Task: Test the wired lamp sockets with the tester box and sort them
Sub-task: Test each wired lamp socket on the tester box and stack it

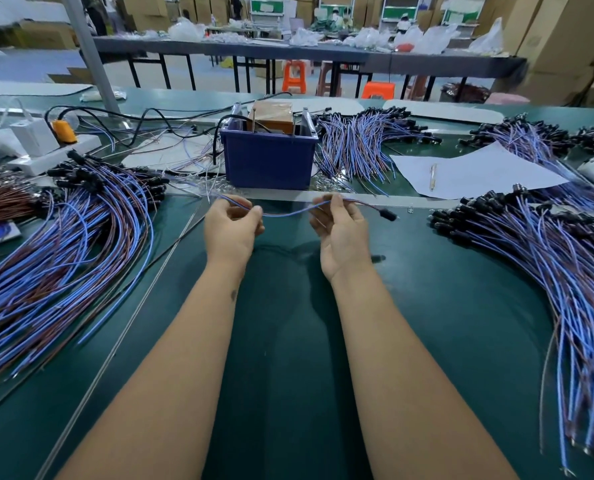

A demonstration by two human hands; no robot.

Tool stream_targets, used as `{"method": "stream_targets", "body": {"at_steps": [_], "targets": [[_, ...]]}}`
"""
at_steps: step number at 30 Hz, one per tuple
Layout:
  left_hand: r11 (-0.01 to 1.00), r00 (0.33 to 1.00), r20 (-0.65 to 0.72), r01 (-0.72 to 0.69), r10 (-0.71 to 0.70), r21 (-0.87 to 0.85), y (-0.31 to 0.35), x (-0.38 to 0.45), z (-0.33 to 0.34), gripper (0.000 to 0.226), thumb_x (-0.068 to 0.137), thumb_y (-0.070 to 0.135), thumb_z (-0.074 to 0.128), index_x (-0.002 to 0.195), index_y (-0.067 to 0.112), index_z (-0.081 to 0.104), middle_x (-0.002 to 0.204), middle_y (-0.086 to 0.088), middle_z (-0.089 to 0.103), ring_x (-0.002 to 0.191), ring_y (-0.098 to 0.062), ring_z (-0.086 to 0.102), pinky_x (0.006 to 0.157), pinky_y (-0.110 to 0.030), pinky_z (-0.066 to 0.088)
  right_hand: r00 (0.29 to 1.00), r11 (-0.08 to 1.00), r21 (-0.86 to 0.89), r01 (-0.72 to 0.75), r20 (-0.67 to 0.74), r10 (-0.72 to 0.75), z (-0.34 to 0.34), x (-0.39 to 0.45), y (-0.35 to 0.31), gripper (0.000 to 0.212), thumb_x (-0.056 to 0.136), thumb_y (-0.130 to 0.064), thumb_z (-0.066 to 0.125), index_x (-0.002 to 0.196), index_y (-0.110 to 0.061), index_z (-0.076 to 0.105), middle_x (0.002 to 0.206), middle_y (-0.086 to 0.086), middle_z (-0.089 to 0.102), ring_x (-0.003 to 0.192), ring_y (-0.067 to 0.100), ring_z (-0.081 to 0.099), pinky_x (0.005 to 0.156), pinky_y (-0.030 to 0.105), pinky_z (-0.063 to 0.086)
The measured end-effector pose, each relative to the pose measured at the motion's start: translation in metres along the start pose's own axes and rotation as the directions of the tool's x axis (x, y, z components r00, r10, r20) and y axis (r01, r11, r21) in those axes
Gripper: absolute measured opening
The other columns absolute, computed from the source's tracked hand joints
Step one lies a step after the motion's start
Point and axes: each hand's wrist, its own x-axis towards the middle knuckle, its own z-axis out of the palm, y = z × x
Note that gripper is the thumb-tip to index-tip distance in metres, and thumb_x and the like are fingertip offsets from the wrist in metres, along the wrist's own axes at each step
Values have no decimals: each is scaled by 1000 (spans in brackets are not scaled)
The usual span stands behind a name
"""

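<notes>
Both hands hold one wired lamp socket just in front of the blue tester box (268,161). My left hand (231,228) pinches the free end of its blue and brown wire (288,212). My right hand (340,232) pinches the same wire closer to the black socket (388,214), which hangs in the air to the right of that hand. The wire sags between the two hands. The box holds a brown block and metal posts at its top.
Big piles of wired sockets lie on the green table: left (63,244), right (538,258) and behind the box (358,143). A white sheet with a pen (468,171) lies at the right, a power strip with an orange plug (63,131) at the left.
</notes>
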Motion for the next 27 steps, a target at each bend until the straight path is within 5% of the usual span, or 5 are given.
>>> {"method": "stream_targets", "body": {"at_steps": [7,11,17,23,27], "targets": [[929,969,154,-229,191,289,6,-23,-1,25,85,7,66,80,30,57,78,-5,65,73,-27,67,77,-48,57,985,909,-389,148,-25,-171,-13,-15,3,29,105,-13,38,78,-17,50,65,-1,61,62,10,58,61,19,49],[833,892,354,-409,280,371,15,-53,8,27,82,9,67,73,34,59,72,14,63,63,1,58,70,-28,53,969,775,-606,181,-25,-246,-29,-20,-12,24,104,-17,39,86,-14,53,62,-2,52,63,19,50,64,32,41],[653,582,752,-705,309,277,33,-113,54,15,84,13,68,81,28,69,76,13,60,71,-12,58,70,-33,51,951,289,-944,159,68,-300,-82,-17,-71,29,104,-24,37,105,-9,62,95,10,63,93,31,56,71,37,40],[605,342,844,-796,412,27,50,-172,117,24,86,1,60,102,13,73,94,-4,68,83,-25,63,72,-39,52,879,-186,-978,92,168,-446,-132,-5,-153,31,106,-26,32,99,-12,59,82,6,59,72,29,51,51,31,25],[593,238,935,-804,264,37,47,-192,145,52,87,-5,47,130,21,59,123,0,65,113,-24,57,88,-41,49,886,-388,-921,-46,142,-441,-178,2,-192,29,104,-22,38,121,-10,58,107,16,64,95,36,58,64,34,38]]}}
